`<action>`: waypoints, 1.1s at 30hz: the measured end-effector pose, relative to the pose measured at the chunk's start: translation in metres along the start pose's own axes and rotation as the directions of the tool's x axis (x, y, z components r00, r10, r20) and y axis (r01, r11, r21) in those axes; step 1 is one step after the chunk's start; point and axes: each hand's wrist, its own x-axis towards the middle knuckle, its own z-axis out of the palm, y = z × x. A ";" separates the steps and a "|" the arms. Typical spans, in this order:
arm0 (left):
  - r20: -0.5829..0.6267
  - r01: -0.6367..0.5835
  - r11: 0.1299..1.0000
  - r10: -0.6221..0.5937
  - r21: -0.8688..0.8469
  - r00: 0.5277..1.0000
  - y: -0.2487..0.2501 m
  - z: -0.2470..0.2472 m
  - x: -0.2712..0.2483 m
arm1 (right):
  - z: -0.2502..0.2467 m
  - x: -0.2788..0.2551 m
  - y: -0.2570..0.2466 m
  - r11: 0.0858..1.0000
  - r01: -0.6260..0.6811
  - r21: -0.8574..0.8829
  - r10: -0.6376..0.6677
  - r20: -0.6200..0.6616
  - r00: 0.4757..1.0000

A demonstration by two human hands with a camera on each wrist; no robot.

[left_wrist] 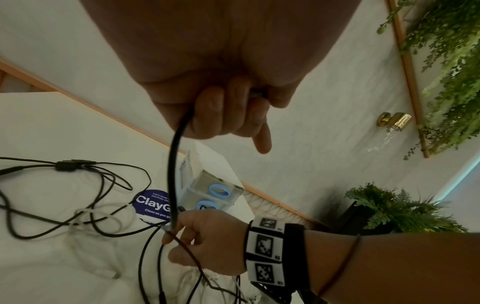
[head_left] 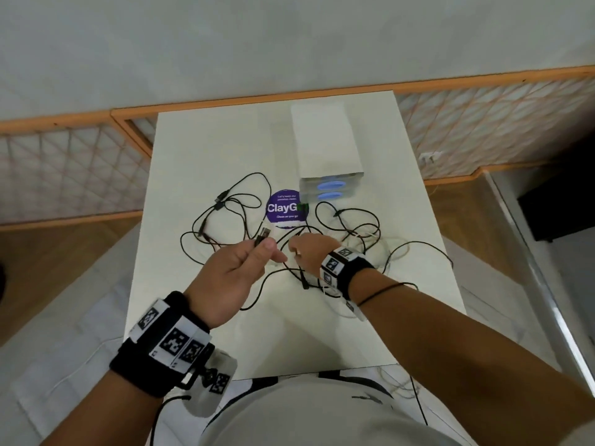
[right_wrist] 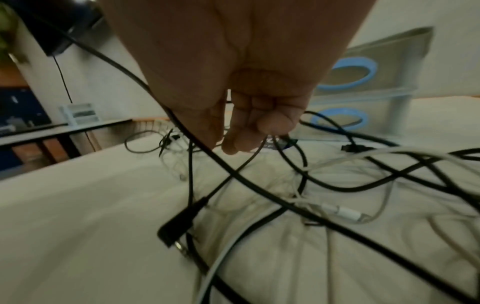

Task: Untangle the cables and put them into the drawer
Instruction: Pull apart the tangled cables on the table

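Observation:
A tangle of black cables [head_left: 225, 217] and thin white cables [head_left: 391, 252] lies spread over the white table [head_left: 289, 342]. My left hand [head_left: 248, 255] is raised above it and grips one black cable [left_wrist: 172, 164] just behind its USB plug [head_left: 264, 235], which sticks out past the fingers. My right hand [head_left: 306, 249] is low over the middle of the tangle, with its fingertips [right_wrist: 233, 144] pinching a thin black cable [right_wrist: 246, 162]. A small drawer unit [head_left: 326, 185] with blue oval handles stands at the back of the table, both drawers pushed in.
A round purple sticker [head_left: 285, 207] lies on the table in front of the drawer unit. A black angled plug [right_wrist: 179, 224] lies in the tangle under my right hand. The table's left and right edges drop to a wooden floor [head_left: 48, 275].

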 end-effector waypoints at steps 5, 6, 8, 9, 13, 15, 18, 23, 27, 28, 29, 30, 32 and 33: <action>-0.007 0.062 0.998 -0.062 -0.003 0.998 -0.012 -0.006 -0.013 | 0.020 0.005 -0.001 0.969 0.054 -0.242 -0.040 0.062 0.997; -0.008 0.080 0.997 -0.080 -0.014 0.997 -0.015 -0.008 -0.015 | 0.023 0.004 0.001 0.964 0.048 -0.260 -0.030 0.072 0.997; -0.011 0.101 0.994 -0.102 -0.032 0.995 -0.017 -0.011 -0.018 | 0.025 0.001 0.007 0.955 0.053 -0.293 -0.035 0.067 0.997; -0.010 0.106 0.994 -0.107 -0.039 0.994 -0.018 -0.012 -0.018 | 0.025 -0.002 0.010 0.944 0.067 -0.322 -0.055 0.049 0.997; -0.004 0.117 0.992 -0.117 -0.044 0.993 -0.024 -0.014 -0.015 | 0.024 -0.007 0.020 0.917 0.145 -0.372 -0.133 0.058 0.989; -0.005 0.096 0.995 -0.096 -0.032 0.995 -0.026 -0.014 -0.014 | 0.014 -0.011 0.015 0.947 0.122 -0.297 -0.108 0.062 0.992; -0.004 0.080 0.997 -0.080 0.019 0.997 -0.030 -0.015 -0.010 | -0.011 -0.026 0.003 0.997 0.067 -0.024 -0.068 -0.046 0.997; -0.093 0.030 0.999 -0.032 -0.030 0.995 -0.034 -0.009 0.003 | -0.065 -0.072 -0.019 0.921 0.219 0.321 -0.103 -0.341 0.934; -0.147 0.063 0.980 -0.092 -0.190 0.985 -0.012 0.000 0.026 | -0.091 -0.106 -0.050 0.762 0.395 0.513 -0.135 -0.472 0.871; -0.142 0.079 0.958 -0.122 -0.277 0.982 -0.007 0.004 0.032 | -0.093 -0.113 -0.058 0.735 0.423 0.530 -0.147 -0.484 0.863; -0.135 0.098 0.931 -0.154 -0.352 0.979 -0.004 0.006 0.038 | -0.093 -0.117 -0.063 0.722 0.437 0.537 -0.158 -0.487 0.859; -0.123 0.115 0.906 -0.180 -0.406 0.976 -0.001 0.008 0.043 | -0.090 -0.120 -0.067 0.725 0.438 0.532 -0.165 -0.483 0.860; -0.088 0.136 0.858 -0.206 -0.496 0.975 0.005 0.009 0.052 | -0.079 -0.123 -0.068 0.754 0.426 0.500 -0.172 -0.475 0.863; -0.076 0.131 0.832 -0.202 -0.539 0.976 0.010 0.007 0.055 | -0.072 -0.122 -0.064 0.766 0.415 0.491 -0.162 -0.477 0.864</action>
